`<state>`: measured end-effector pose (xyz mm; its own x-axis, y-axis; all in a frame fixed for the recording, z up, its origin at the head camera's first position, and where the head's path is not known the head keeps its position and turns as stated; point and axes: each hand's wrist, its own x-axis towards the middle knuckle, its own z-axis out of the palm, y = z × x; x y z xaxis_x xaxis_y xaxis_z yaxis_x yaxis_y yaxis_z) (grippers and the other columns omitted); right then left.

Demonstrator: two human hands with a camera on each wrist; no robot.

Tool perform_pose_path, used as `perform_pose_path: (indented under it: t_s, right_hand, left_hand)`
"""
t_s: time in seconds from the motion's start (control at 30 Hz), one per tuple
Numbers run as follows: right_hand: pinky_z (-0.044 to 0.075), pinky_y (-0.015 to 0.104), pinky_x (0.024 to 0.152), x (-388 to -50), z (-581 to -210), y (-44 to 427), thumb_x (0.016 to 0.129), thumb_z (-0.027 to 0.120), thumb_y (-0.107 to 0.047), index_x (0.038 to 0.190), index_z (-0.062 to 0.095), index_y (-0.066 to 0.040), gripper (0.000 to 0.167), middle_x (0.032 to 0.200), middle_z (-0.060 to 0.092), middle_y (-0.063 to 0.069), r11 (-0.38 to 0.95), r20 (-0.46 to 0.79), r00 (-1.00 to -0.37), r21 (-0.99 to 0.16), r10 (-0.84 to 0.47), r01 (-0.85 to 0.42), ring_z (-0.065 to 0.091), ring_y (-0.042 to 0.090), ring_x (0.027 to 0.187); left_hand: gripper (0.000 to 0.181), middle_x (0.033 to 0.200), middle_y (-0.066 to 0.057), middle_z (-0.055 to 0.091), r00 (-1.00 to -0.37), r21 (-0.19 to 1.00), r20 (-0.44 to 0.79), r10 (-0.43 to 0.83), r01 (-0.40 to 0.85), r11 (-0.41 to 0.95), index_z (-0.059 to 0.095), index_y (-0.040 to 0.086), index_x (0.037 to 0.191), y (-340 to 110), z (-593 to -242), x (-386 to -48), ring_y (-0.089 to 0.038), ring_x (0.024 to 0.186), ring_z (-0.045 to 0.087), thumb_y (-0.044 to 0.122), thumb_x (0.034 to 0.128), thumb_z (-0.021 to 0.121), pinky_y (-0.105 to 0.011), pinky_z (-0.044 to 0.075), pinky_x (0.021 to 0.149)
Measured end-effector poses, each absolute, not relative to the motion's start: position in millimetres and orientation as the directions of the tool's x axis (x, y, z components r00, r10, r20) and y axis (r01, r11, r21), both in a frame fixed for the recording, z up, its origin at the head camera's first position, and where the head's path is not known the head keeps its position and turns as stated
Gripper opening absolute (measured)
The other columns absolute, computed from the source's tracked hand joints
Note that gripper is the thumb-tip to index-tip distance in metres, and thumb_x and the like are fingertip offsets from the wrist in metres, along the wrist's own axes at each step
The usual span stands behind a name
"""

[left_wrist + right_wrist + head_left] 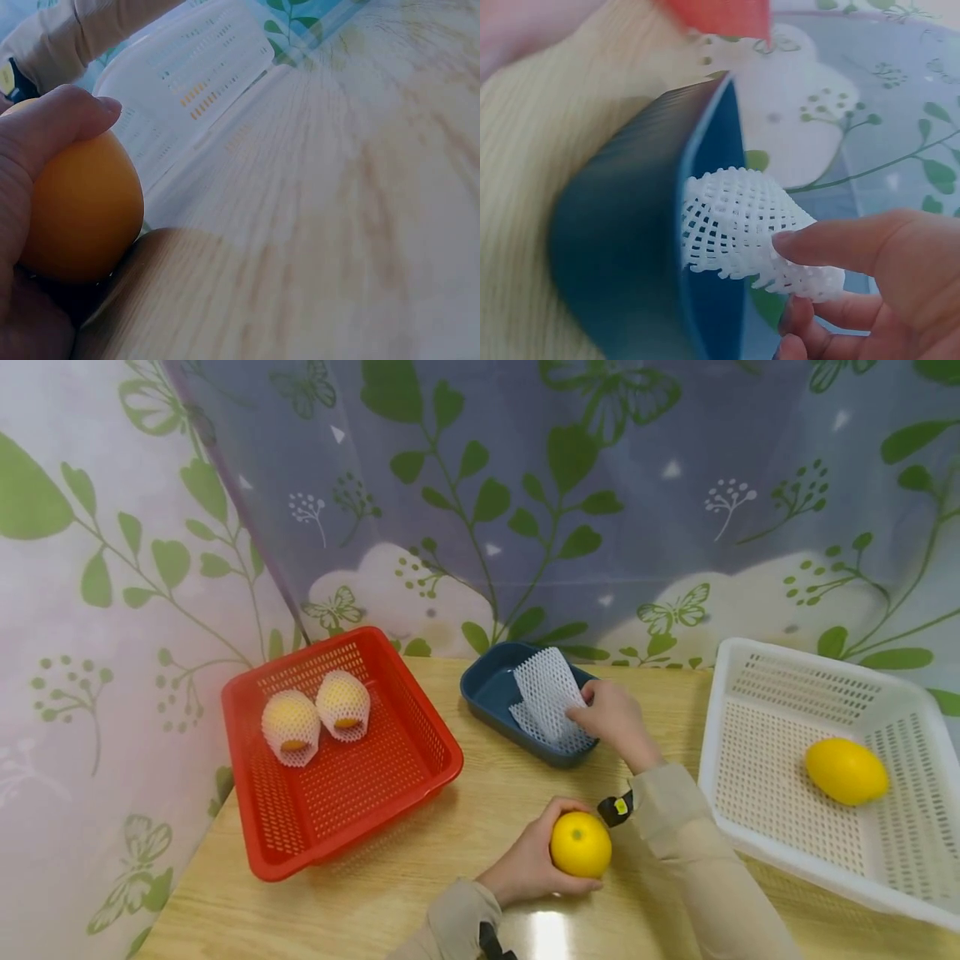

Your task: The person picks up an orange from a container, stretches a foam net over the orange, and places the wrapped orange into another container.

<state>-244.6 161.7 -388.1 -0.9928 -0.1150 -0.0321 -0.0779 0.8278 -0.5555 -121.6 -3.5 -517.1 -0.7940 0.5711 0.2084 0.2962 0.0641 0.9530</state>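
My left hand (pixel 534 858) grips a smooth yellow fruit (pixel 581 845) above the wooden table, thumb and fingers curled round its sides; its exact kind I cannot tell. In the left wrist view the thumb lies across the top of this fruit (pixel 90 206). At the dark blue tray (pixel 491 718), my right hand (pixel 617 718) pinches a white foam net sleeve (pixel 551 689) by its edge. The right wrist view shows the net sleeve (pixel 739 221) between thumb and fingers, partly inside the tray (pixel 622 225). More white netting lies under it in the tray.
On the left stands a red basket (pixel 360 793) with two yellow fruits (pixel 290 720) in foam nets. A white basket (pixel 780 852) on the right holds one bare yellow fruit (pixel 847 771). Behind the table (pixel 405 893) hangs a patterned curtain (pixel 525 568).
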Motion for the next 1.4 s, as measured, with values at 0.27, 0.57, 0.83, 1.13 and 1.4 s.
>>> perform_pose_path:
  t_s: [0.27,0.57,0.83,1.13,1.4]
  right_hand:
    - [0.038,0.032,0.057,-227.2,-368.6,163.1,0.088,0.070,-0.022,0.086,0.054,-0.003,0.025,0.073,0.053,0.008,0.773,0.039,-0.994,-0.626,-0.098,-0.101,0.047,0.022,0.065]
    - [0.035,0.033,0.056,-200.8,-351.8,168.0,0.089,0.070,-0.022,0.083,0.055,-0.003,0.025,0.067,0.045,0.006,0.711,0.104,-0.991,-0.690,-0.084,-0.132,0.041,0.021,0.060]
    - [0.048,0.030,0.064,-177.7,-347.8,174.3,0.092,0.067,-0.020,0.110,0.061,-0.001,0.027,0.093,0.066,0.014,0.590,0.168,-0.983,-0.787,-0.076,-0.180,0.056,0.024,0.076]
    - [0.049,0.025,0.065,-150.4,-344.1,177.5,0.093,0.068,-0.018,0.119,0.061,0.001,0.033,0.104,0.068,0.017,0.524,0.195,-0.978,-0.827,-0.073,-0.204,0.058,0.023,0.079]
    - [0.046,0.024,0.059,-130.9,-342.3,178.2,0.092,0.069,-0.014,0.119,0.061,0.001,0.032,0.101,0.068,0.015,0.466,0.205,-0.976,-0.858,-0.077,-0.218,0.053,0.019,0.072]
  left_hand:
    - [0.082,0.129,0.003,0.055,-0.784,0.948,0.219,0.581,0.311,0.063,0.043,0.013,0.136,-5.6,-509.1,-118.5,-0.009,0.112,0.057,0.012,0.0686,0.091,-0.030,0.046,0.097]
    - [0.083,0.129,0.005,0.057,-0.765,0.943,0.243,0.596,0.331,0.040,0.045,0.012,0.137,-5.7,-516.8,-121.2,-0.010,0.111,0.057,0.013,0.0677,0.092,-0.031,0.047,0.097]
    - [0.084,0.129,0.008,0.057,-0.776,0.937,0.263,0.573,0.347,0.039,0.047,0.011,0.135,-3.4,-517.6,-119.9,-0.009,0.112,0.057,0.012,0.0656,0.093,-0.032,0.046,0.099]
    - [0.088,0.132,0.007,0.056,-0.787,0.947,0.245,0.566,0.319,0.034,0.043,0.011,0.139,-3.5,-520.3,-121.0,-0.011,0.115,0.057,0.014,0.0669,0.093,-0.032,0.045,0.100]
    - [0.085,0.130,0.002,0.057,-0.781,0.919,0.315,0.538,0.393,0.032,0.043,0.009,0.138,-2.5,-519.9,-120.9,-0.011,0.112,0.058,0.014,0.0682,0.092,-0.031,0.047,0.098]
